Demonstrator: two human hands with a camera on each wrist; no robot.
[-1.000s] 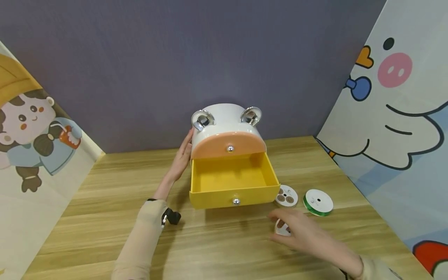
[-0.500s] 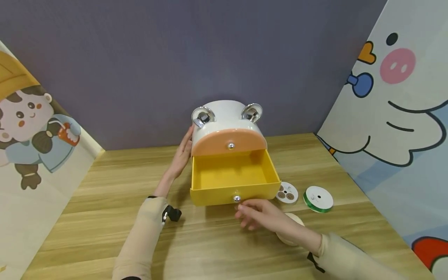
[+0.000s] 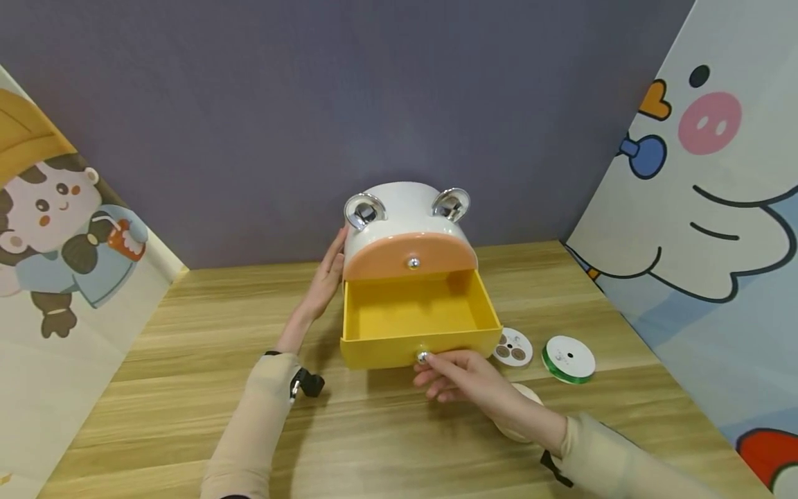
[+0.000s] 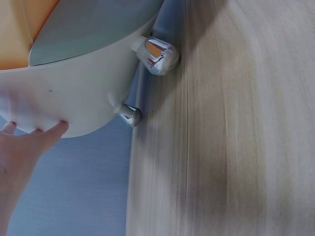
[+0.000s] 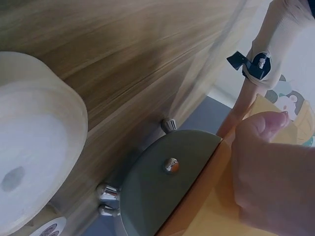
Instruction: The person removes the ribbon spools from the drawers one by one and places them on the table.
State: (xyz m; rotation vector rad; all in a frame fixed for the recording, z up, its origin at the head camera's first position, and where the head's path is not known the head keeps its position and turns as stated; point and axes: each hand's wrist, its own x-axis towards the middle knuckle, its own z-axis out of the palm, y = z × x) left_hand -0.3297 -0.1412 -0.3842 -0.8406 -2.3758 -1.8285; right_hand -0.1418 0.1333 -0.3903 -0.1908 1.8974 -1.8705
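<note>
A white rounded cabinet (image 3: 399, 204) with chrome ring-shaped ears stands against the back wall. Its yellow drawer (image 3: 405, 308) is pulled out and holds nothing visible. My right hand (image 3: 470, 380) pinches the drawer's chrome knob (image 3: 422, 357) between thumb and forefinger, the other fingers loosely bent below. My left hand (image 3: 324, 281) rests flat against the cabinet's left side; in the left wrist view its fingertips touch the white wall (image 4: 64, 98). Below the yellow drawer, a grey-green front (image 5: 167, 162) with its own knob shows in the right wrist view.
A spool with a cream rim (image 3: 526, 394) lies partly beneath my right forearm. Right of the drawer are a spool with brown circles (image 3: 516, 348) and a spool of green ribbon (image 3: 570, 359). Printed panels flank the wooden table (image 3: 206, 333).
My right hand has left the nearest spool and moved left to the drawer knob, which it now pinches. The left hand stays on the cabinet's side; the drawer remains out.
</note>
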